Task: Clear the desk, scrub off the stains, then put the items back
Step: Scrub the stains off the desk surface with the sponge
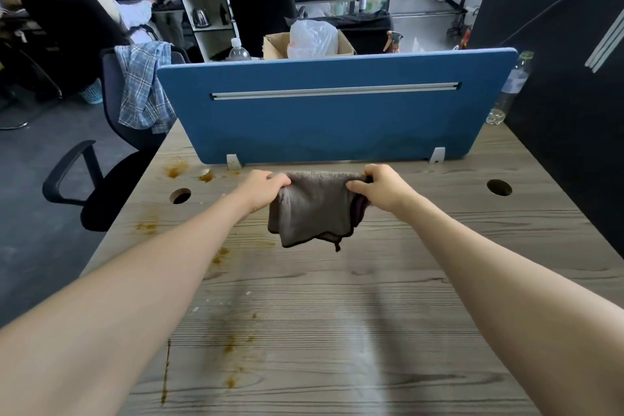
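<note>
We noted the left hand (266, 187) and right hand (378, 184) pinching the cloth's (314, 213) top corners; it hung limp between them, light, best gripped there.

Two bare forearms reaching from the lower corners toward frame centre, left hand (266, 187) and right hand (380, 186) side by side, fingers curled, each pinching an upper corner of a hanging grey microfibre cloth (314, 209)

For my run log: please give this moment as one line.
phase: scrub | hands: left hand, right hand hold cloth | stains: remain
</note>
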The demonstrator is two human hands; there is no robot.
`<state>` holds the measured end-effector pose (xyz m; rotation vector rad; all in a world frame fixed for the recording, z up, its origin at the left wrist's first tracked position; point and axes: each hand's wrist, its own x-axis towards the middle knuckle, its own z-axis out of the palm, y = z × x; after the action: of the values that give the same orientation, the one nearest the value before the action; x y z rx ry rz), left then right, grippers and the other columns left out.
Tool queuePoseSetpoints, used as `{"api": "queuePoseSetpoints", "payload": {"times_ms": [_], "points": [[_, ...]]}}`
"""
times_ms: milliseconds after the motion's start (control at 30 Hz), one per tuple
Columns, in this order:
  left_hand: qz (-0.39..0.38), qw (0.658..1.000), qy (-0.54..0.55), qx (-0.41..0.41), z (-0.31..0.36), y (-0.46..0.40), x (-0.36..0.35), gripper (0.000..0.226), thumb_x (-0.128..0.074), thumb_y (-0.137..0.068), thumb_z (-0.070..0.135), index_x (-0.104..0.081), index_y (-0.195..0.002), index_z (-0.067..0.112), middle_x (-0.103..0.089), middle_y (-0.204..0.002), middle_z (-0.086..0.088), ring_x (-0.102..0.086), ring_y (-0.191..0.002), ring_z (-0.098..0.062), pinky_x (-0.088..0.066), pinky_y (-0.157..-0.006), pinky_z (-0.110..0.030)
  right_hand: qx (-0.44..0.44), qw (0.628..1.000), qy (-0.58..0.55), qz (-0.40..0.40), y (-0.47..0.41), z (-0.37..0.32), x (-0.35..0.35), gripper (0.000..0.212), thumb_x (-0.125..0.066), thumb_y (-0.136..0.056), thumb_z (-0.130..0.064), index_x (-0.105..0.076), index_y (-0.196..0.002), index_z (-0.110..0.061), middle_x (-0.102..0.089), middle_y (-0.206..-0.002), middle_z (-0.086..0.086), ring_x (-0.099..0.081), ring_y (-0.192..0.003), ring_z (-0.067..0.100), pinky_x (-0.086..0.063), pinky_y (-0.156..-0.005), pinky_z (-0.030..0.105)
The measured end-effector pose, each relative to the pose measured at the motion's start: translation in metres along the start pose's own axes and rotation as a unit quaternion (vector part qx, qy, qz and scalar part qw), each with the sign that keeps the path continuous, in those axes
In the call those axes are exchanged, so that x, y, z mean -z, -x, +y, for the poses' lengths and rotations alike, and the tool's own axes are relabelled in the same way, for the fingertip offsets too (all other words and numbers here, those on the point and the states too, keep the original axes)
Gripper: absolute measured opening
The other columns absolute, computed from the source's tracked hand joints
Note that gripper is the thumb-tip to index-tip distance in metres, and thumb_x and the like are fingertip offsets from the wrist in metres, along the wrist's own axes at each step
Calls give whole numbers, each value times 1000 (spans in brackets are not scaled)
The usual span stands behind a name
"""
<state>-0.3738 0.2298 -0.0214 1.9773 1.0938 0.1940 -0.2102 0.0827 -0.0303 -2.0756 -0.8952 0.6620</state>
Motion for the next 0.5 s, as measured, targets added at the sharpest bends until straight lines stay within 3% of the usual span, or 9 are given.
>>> {"api": "queuePoseSetpoints", "payload": {"times_ms": [133,200,300,367,500], "points": [[-78,975,193,73,14,10,-25,26,-38,-98,33,-56,-97,13,-58,-84,-8,-53,-71,-19,-47,-65,-29,-17,991,-129,15,0,-13,-17,23,-58,-89,-18,-43,-72,-12,-49,-67,3,-51,-63,19,-50,-60,33],[-138,948,271,88,19,15,-33,41,-35,-98,48,-62,-98,18,-65,-91,-7,-60,-80,-21,-52,-74,-34,-24,975,-217,-41,1,-22,-21,15,-59,-91,-18,-55,-82,-6,-56,-71,6,-57,-66,20,-51,-61,30],[-221,902,363,73,16,9,-38,48,-35,-93,60,-67,-107,27,-71,-99,1,-67,-86,-16,-52,-79,-35,-74,919,-356,-153,4,-29,-20,24,-52,-94,-16,-61,-106,4,-66,-85,15,-67,-75,24,-57,-69,25],[-191,889,405,93,11,3,-38,37,-44,-95,48,-64,-115,23,-70,-102,-1,-68,-80,-14,-54,-73,-34,-95,897,-396,-170,1,-28,-19,26,-49,-93,-9,-61,-110,6,-68,-92,20,-69,-80,27,-58,-75,26],[-94,871,457,155,0,-6,-37,13,-46,-96,18,-53,-91,8,-59,-74,-9,-64,-51,-15,-58,-53,-32,-69,967,-240,-49,-12,-8,-22,23,-47,-90,0,-61,-109,-2,-65,-95,9,-60,-86,19,-51,-76,25]]}}
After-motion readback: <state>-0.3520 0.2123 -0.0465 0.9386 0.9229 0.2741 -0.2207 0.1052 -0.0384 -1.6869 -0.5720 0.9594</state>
